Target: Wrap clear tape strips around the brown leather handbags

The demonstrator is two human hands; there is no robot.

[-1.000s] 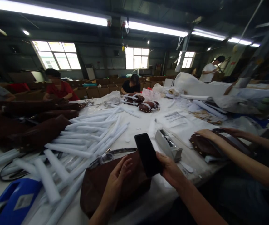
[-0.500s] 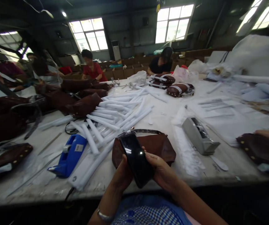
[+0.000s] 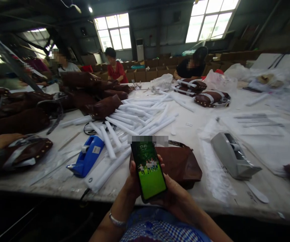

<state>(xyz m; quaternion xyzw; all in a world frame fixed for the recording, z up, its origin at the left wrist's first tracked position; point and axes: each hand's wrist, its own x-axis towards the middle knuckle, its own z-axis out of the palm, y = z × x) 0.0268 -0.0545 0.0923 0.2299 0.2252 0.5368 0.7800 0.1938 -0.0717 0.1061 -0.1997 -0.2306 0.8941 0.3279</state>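
A smartphone (image 3: 149,173) is held upright between my two hands, its screen lit with a clock and a picture of people on green grass. My left hand (image 3: 134,179) wraps the phone's left edge, thumb along its side. On the other side, my right hand (image 3: 171,188) grips the right edge and lower corner, with fingertips showing beside the screen. Just behind the phone lies a brown leather bag (image 3: 182,164) on the table, partly covered by the phone and my right hand.
A blue tape dispenser (image 3: 88,158) stands left, a grey one (image 3: 232,156) right. White rolled tubes (image 3: 135,117) pile up beyond. Brown bags (image 3: 104,106) are heaped at left. A co-worker's hand (image 3: 5,140) rests on a bag there; other people sit across the table (image 3: 185,134).
The phone's screen has gone from dark to lit. My view has turned left, so the table's things appear farther right. A co-worker's hand now shows at the left edge.
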